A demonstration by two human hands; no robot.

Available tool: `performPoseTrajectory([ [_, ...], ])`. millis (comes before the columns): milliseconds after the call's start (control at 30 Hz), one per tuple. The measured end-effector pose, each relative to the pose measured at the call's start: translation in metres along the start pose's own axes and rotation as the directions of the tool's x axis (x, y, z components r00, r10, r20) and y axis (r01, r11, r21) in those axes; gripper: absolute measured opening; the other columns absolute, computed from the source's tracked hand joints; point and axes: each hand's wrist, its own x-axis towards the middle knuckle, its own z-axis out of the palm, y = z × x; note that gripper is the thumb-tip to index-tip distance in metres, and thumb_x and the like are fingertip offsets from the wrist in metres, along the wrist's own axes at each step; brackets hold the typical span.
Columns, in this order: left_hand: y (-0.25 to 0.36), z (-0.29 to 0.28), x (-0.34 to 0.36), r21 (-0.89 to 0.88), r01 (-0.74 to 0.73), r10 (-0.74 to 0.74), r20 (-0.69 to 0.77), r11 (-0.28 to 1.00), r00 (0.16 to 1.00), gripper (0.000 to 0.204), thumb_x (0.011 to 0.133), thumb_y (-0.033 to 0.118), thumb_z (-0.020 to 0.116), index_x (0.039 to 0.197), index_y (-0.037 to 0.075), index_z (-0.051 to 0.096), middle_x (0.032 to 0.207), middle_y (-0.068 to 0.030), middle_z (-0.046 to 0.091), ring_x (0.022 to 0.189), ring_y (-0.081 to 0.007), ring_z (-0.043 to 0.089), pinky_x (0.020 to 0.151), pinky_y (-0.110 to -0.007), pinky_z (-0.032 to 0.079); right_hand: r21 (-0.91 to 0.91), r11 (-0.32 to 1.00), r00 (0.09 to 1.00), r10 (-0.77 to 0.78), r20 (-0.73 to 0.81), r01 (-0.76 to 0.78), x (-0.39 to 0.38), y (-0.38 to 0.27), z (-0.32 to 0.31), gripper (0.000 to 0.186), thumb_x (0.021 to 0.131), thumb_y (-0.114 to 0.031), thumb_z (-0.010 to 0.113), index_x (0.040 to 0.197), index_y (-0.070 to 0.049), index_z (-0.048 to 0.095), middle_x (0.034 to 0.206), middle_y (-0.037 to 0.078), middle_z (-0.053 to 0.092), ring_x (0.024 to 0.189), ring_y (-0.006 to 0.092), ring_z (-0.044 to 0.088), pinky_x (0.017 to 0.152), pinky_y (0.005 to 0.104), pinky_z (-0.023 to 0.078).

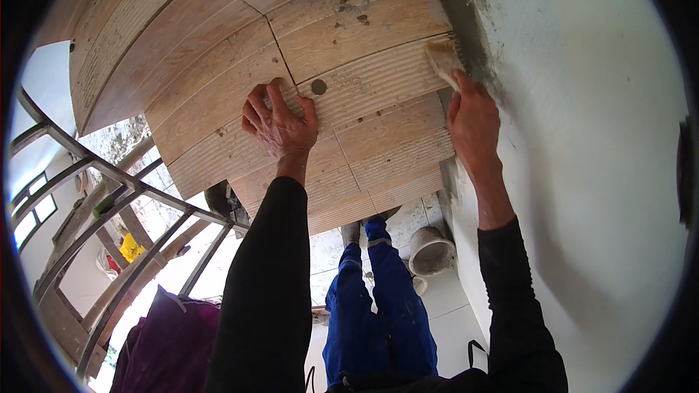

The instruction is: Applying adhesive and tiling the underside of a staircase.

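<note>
At the upper right of the frame, the right hand (475,120) grasps a brush (441,62) by its handle, the pale bristles at the right end of a ribbed tile edge on the wood-patterned steps (357,40), close to the white wall (582,138). The left hand (280,124), near the upper centre, is unclenched, its bent fingers resting on the tile; the fingertips' exact contact is hard to make out. A metal railing (116,175) curves at left, and a bucket (432,251) stands lower right of centre.
</note>
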Motion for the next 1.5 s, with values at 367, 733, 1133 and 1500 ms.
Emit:
performPoseTrajectory([
  [367,0.0,0.004,-0.003,-0.011,-0.001,0.001,0.001,1.0,1.0,0.049,0.082,0.034,0.07,0.126,0.016,0.062,0.126,-0.0116,0.05,0.121,-0.035,0.045,0.103,-0.055,0.031,-0.015,0.997,0.996,0.079,0.027,-0.079,0.012,-0.017,0.01,0.043,0.093,-0.006,0.063,0.135,-0.008,0.063,0.101,0.02,0.069,0.086,0.0416,0.074,0.072,0.0531,0.061],
  [733,-0.002,0.003,-0.001,-0.015,0.01,-0.01,0.002,1.0,1.0,0.049,0.083,0.034,0.07,0.127,0.015,0.062,0.126,-0.0121,0.051,0.121,-0.0353,0.045,0.103,-0.055,0.031,0.723,0.542,0.887,0.403,0.225,-0.429,-0.026,-0.015,-0.025,0.03,0.104,-0.011,0.058,0.133,-0.003,0.06,0.087,0.01,0.069,0.075,0.016,0.069,0.069,0.0386,0.057],
  [1133,0.003,0.004,-0.003,0.025,-0.012,0.012,0.002,1.0,1.0,0.049,0.084,0.036,0.068,0.128,0.015,0.061,0.127,-0.0124,0.052,0.122,-0.0356,0.047,0.102,-0.055,0.033,0.421,0.898,0.965,0.212,-0.152,-0.131,0.022,0.001,0.021,0.034,0.097,-0.009,0.061,0.13,-0.004,0.066,0.101,0.027,0.075,0.096,0.0477,0.072,0.086,0.0551,0.057],
  [1500,-0.002,0.007,-0.002,0.04,-0.014,0.015,-0.011,0.999,1.0,0.05,0.085,0.037,0.067,0.129,0.014,0.061,0.126,-0.0118,0.052,0.121,-0.036,0.047,0.102,-0.056,0.033,0.215,0.958,0.981,0.194,0.01,-0.192,0.032,0.004,0.011,0.037,0.097,-0.015,0.06,0.133,-0.006,0.066,0.096,0.028,0.074,0.093,0.0459,0.073,0.087,0.0556,0.059],
])
